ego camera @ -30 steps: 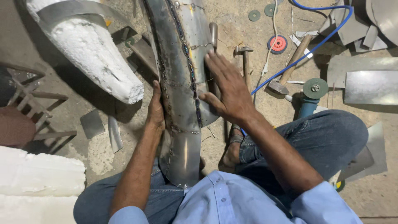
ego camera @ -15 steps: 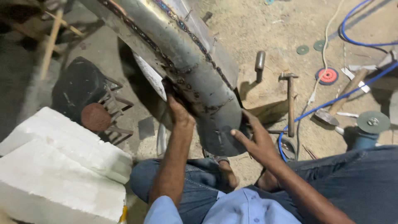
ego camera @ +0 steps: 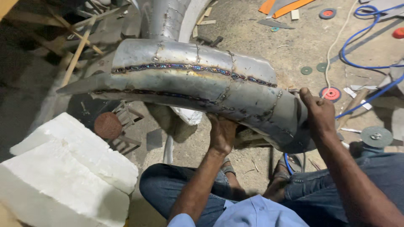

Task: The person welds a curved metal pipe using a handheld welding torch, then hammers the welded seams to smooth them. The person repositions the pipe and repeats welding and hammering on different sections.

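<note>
A long, curved welded sheet-metal horn (ego camera: 198, 90) lies crosswise above the person's lap, lifted off the dusty concrete floor (ego camera: 261, 50), its pointed tip at the left and its wide open mouth at the right, with dark, discoloured weld seams running along its length. Below and to the left sits a big white foam block (ego camera: 63, 176), and just beside it a rusty round disc (ego camera: 107, 125) on a dark metal stand. The left hand (ego camera: 221, 133) props the horn from underneath near its middle, fingers curled up against the metal. The right hand (ego camera: 318, 112) grips the rim of the wide end, fingers wrapped over the edge and closed on it. A blue cable (ego camera: 370, 50) loops across the floor at the right, near a red-centred grinding disc (ego camera: 331, 93) and a grey grinding disc (ego camera: 376, 136).
</note>
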